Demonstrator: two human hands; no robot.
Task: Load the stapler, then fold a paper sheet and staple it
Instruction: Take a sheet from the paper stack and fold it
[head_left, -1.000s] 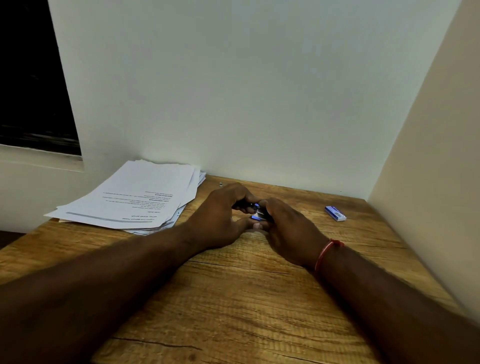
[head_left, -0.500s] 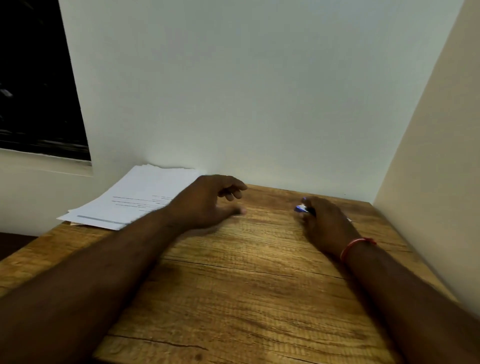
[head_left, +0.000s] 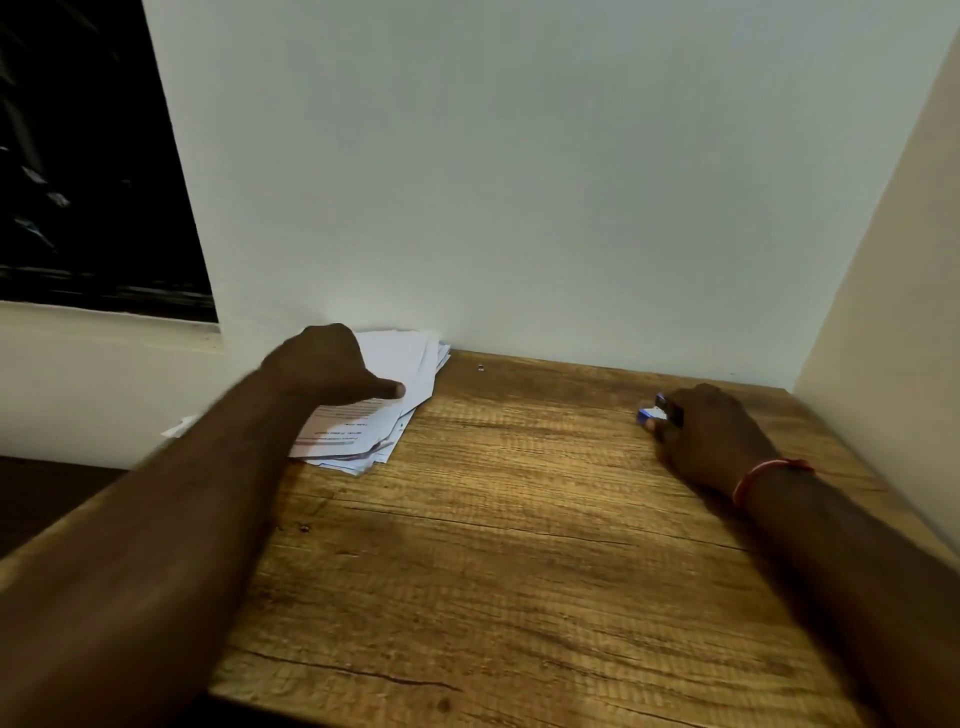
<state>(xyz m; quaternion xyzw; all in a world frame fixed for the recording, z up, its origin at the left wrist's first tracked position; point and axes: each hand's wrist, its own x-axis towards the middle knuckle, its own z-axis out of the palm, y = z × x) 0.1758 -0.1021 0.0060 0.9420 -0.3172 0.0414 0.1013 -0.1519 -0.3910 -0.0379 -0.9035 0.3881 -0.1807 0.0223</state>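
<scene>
From the head camera we see a small blue-and-white stapler (head_left: 655, 410) at the far right of the wooden table (head_left: 519, 545), close to the corner where two pale walls meet. Only its left end shows, blurred, so we cannot tell whether it is loaded or closed. Our right hand (head_left: 711, 436), a red thread bracelet (head_left: 763, 475) at its wrist, lies over the stapler with the fingers curled down around it; the thumb (head_left: 652, 425) touches its near side, and the hand appears to grip it against the tabletop.

At the far left of the table, against the back wall, lies a loose stack of printed paper sheets (head_left: 384, 405), white with lines of text, edges fanned and uneven, one corner hanging past the table's left edge. Our left hand (head_left: 324, 364) rests on top of the stack, fingers folded under and hidden from us, the thumb (head_left: 384, 387) stretched out flat on the top sheet. Whether the fingers pinch a sheet we cannot tell. The two hands are well apart. A tiny dark speck (head_left: 481, 368) sits on the table near the back wall.
</scene>
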